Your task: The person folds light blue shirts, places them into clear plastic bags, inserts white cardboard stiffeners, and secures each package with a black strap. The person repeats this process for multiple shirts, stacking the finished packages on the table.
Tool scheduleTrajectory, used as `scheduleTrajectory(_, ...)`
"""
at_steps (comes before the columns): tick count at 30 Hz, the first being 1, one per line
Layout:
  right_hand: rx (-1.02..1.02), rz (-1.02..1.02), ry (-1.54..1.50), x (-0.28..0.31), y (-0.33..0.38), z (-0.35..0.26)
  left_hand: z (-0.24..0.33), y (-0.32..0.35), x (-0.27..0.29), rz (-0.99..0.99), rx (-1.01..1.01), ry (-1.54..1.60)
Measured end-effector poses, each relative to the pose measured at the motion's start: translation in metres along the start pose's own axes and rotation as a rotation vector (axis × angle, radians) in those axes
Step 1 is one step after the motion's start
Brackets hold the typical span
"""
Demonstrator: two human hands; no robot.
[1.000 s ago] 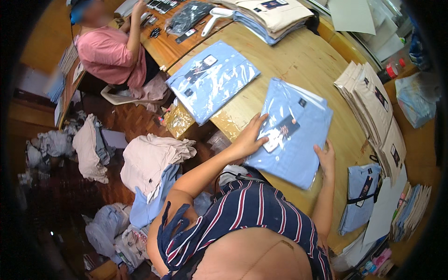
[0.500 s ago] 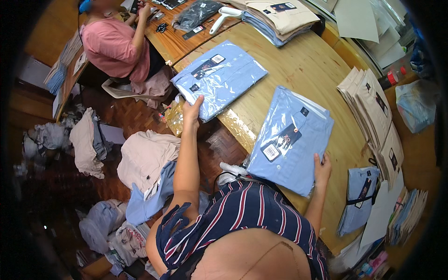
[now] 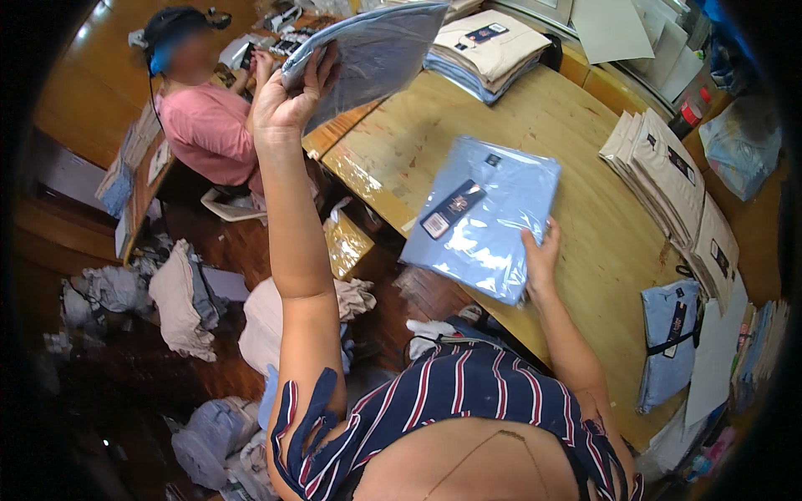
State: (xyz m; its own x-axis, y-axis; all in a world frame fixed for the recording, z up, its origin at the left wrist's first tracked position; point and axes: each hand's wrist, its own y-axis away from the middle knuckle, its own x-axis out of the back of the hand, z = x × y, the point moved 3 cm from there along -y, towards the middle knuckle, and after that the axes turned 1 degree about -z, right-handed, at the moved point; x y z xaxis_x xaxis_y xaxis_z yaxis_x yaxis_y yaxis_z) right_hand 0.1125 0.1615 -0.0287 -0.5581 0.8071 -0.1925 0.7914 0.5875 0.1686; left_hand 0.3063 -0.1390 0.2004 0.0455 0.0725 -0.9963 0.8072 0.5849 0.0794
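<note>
My left hand (image 3: 296, 92) is raised at the upper left, fingers closed on the edge of a folded blue shirt in a clear bag (image 3: 376, 58). That bag is tilted up off the table, its underside partly showing. My right hand (image 3: 541, 250) grips the right edge of a second bagged blue shirt (image 3: 510, 209), thumb on top and fingers mostly hidden beneath. A dark tag (image 3: 452, 210) with a white label shows through its plastic. This second shirt is over the near edge of the wooden table (image 3: 576, 334); whether it touches the wood I cannot tell.
A stack of beige and blue shirts (image 3: 489, 42) stands at the table's far side. Beige shirts (image 3: 668, 167) and a banded blue shirt (image 3: 668, 342) lie right. A person in pink (image 3: 209, 138) sits at the far left. Clothes (image 3: 180, 301) and bags (image 3: 217, 434) cover the floor.
My left hand has lifted its bagged shirt off the table, up and to the left. My right hand has shifted its bagged shirt leftward and away from me. The head view has moved slightly.
</note>
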Motion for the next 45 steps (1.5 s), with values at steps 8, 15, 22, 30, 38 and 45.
scheduleTrajectory(8,0.29,0.003,0.33,-0.079,-0.08,0.012,-0.008,0.004,-0.041,0.03,0.085,0.077)
scheduleTrajectory(15,0.02,-0.445,-0.314,-0.029,-0.031,-0.085,-0.135,0.046,0.039,0.09,-0.475,-0.651)
scheduleTrajectory(22,-0.087,-0.16,-0.071,0.102,-0.023,-0.019,-0.302,0.116,0.253,0.065,0.769,-1.265)
scheduleTrajectory(30,-0.095,0.0,0.072,0.155,0.001,-0.007,-0.285,0.109,0.222,-0.387,0.413,-1.943)
scheduleTrajectory(38,-0.106,-0.028,0.274,0.192,-0.01,-0.037,-0.225,0.052,0.2,-0.279,-0.715,-2.719)
scheduleTrajectory(45,0.01,-0.003,0.718,0.212,-0.031,-0.057,-0.199,0.031,0.213,-0.278,-0.665,-2.938)
